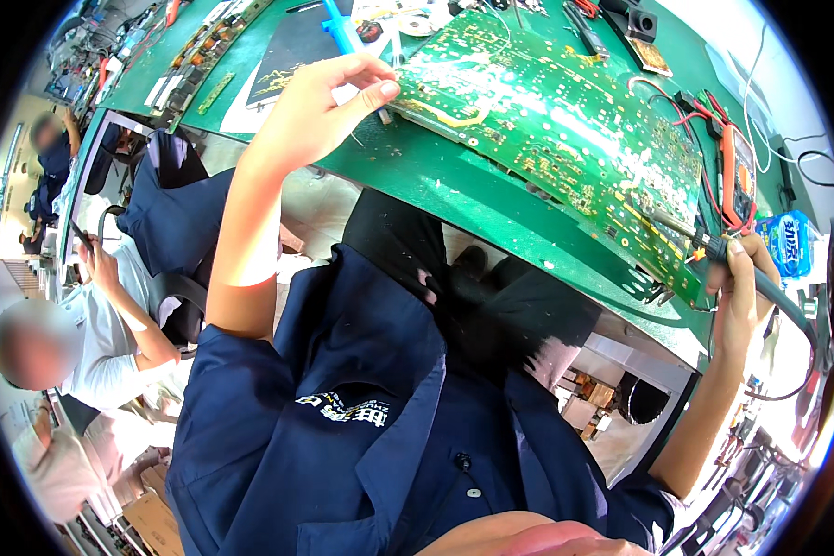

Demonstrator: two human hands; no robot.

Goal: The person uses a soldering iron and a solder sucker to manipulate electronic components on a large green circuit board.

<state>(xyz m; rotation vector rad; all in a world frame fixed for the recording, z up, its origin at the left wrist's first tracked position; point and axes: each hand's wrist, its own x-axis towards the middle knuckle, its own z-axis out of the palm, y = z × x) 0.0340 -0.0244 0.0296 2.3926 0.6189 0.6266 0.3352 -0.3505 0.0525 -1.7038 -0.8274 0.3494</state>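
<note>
board: green circuit board [565, 130] solder-side up on green bench mat [417, 171], lower corner overhanging mat edge
left hand [320, 107]: fingers pinched on blue desoldering pump [343, 32] at board's left edge
right hand [741, 292]: fist closed around soldering iron [690, 236], tip on board's right edge
room: multimeter [737, 176] just beside iron

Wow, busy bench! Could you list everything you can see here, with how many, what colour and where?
large green printed circuit board: one, green, tilted on the bench, centre.
green bench mat: one, green, under the board.
soldering iron with dark handle: one, dark, tip on the board's right edge.
blue-handled tool: one, blue, by the board's left corner.
long narrow circuit board: one, green, upper left.
orange handheld meter with red leads: one, right of the board.
blue packet: one, far right.
seated co-worker in white shirt: one, left.
navy work shirt: one, the person's own.
left hand: fingers pinching the blue-handled tool.
right hand: gripping the soldering iron.
</note>
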